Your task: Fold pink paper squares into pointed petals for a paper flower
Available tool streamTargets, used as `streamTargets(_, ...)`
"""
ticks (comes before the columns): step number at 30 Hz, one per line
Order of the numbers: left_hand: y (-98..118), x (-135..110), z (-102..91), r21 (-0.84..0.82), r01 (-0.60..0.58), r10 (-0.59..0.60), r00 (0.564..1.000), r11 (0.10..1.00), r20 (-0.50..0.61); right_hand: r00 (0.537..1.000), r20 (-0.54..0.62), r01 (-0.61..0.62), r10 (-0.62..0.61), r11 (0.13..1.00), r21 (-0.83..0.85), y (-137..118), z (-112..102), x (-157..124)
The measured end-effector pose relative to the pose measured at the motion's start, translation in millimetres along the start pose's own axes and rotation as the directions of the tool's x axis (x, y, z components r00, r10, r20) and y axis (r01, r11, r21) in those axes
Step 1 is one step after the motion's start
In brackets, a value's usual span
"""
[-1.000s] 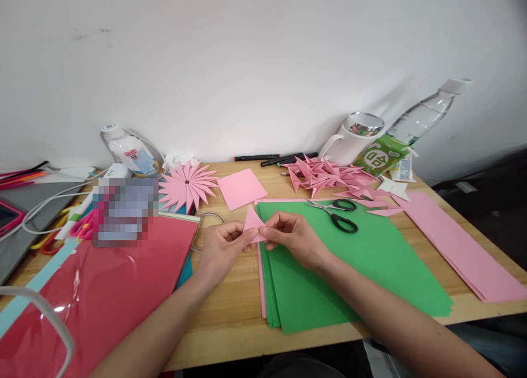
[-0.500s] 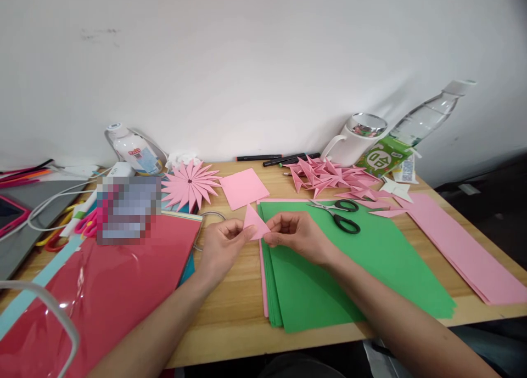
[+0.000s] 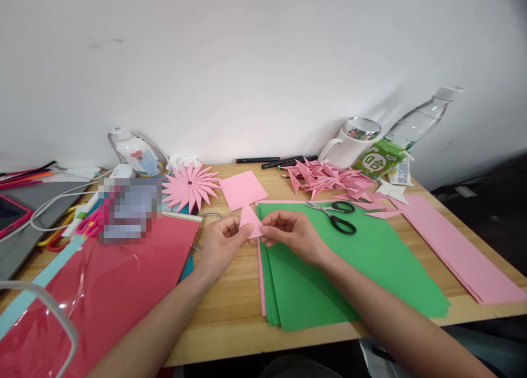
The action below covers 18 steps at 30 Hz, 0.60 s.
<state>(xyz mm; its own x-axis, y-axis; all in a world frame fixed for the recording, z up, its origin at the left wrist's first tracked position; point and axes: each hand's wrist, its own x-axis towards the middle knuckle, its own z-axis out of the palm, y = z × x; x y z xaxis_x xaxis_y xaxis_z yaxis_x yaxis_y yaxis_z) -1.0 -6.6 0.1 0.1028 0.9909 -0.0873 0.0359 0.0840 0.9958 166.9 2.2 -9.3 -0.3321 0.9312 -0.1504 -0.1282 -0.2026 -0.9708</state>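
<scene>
A small folded piece of pink paper (image 3: 250,219), triangular with its point upward, is held between both hands above the table. My left hand (image 3: 222,243) pinches its lower left side between thumb and fingers. At the lower right corner, my right hand (image 3: 294,235) grips it with thumb and curled fingers. Just behind it lies a square of pink paper (image 3: 244,190). Under my right hand and forearm is a stack of green paper (image 3: 329,279), and black-handled scissors (image 3: 340,216) rest on that stack.
Left of the square sits a pink folded-paper star wheel (image 3: 190,185). A heap of pink folded pieces (image 3: 329,178) lies back right, near a white mug (image 3: 349,147) and a tilted water bottle (image 3: 424,117). Pink strips (image 3: 457,246) lie right; a red folder (image 3: 123,279) lies left.
Both hands and the folded pink paper have shifted slightly left in view, along with a small camera movement. The grip on the paper looks much the same.
</scene>
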Motion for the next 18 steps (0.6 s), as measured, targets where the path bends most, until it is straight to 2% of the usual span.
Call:
streamTargets(6, 3.8, -1.6, 1.8, -0.107, 0.059, -0.054, 0.997, 0.993, 0.054, 0.997, -0.058, 0.047, -0.050, 0.998, -0.042, 2.4, 6.3, -2.4)
streamTargets(10, 2.8, 0.0, -1.1, -0.079, 0.076, -0.070, 0.994, 0.994, 0.081, 0.997, -0.069, 0.038, -0.042, 0.998, -0.058, 3.4, 4.5, -1.4)
streamTargets(14, 1.5, 3.1, -3.6, -0.095, 0.111, -0.103, 0.991, 0.989, 0.085, 0.997, -0.048, 0.058, -0.060, 0.997, -0.052, 2.6, 2.9, -1.7)
streamTargets(18, 5.6, 4.1, -3.5, -0.117, 0.182, -0.172, 0.981, 0.976, 0.086, 0.995, 0.025, 0.096, -0.095, 0.993, -0.062, -0.4, 2.4, -2.8)
